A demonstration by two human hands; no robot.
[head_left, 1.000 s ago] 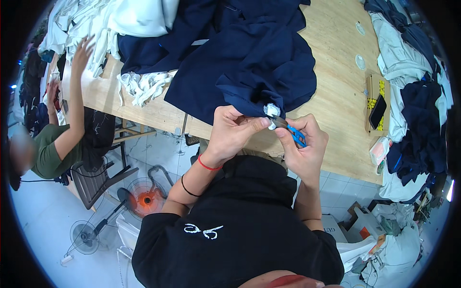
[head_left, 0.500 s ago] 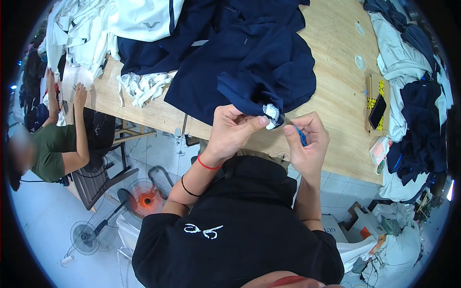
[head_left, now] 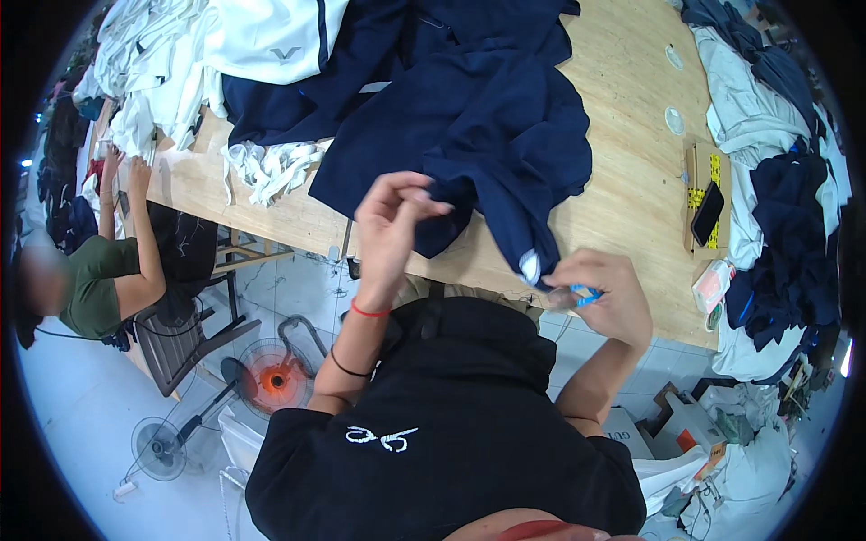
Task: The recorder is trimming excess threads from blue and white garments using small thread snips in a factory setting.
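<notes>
A dark navy garment lies spread over the table, one narrow end hanging toward me at the front edge. My right hand pinches that end beside a small white patch. Tucked in the same hand are blue-handled thread snips; their metal part is blurred. My left hand is raised at the garment's near left fold, thumb and forefinger apart, with nothing seen between them. Whether its fingertips touch the cloth I cannot tell.
White cloth strips and a white garment lie at the left on the wooden table. A phone rests on a cardboard box at the right, near heaped clothes. Another person works at the far left; fans stand below.
My left hand has released the white-patched end and moved left. My right hand has taken that end and drawn it down and right. The co-worker's hands have shifted to white cloth.
</notes>
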